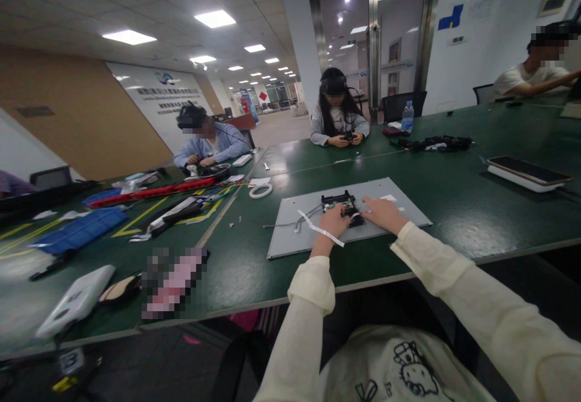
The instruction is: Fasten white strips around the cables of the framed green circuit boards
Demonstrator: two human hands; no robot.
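Observation:
A black open-topped electronic module (338, 198) rests on a light grey flat panel (290, 238) at the table's near edge. My left hand (334, 221) grips the module's near side, its fingertips partly hidden. My right hand (382, 213) is just right of the module, over the panel, with thumb and forefinger stretched apart; I see nothing held in it. A dark piece (356, 219) lies between the hands. Grey cables (303, 217) run left from the module. A narrow white strip (320, 228) crosses my left wrist.
A white tape roll (260, 191) lies beyond the panel's left corner. Leftward are a blue tray (79, 230), a white power bank (77, 299) and a pink phone-like item (177, 284). A phone on a white box (526, 172) sits right. Co-workers sit across the green table (236, 250).

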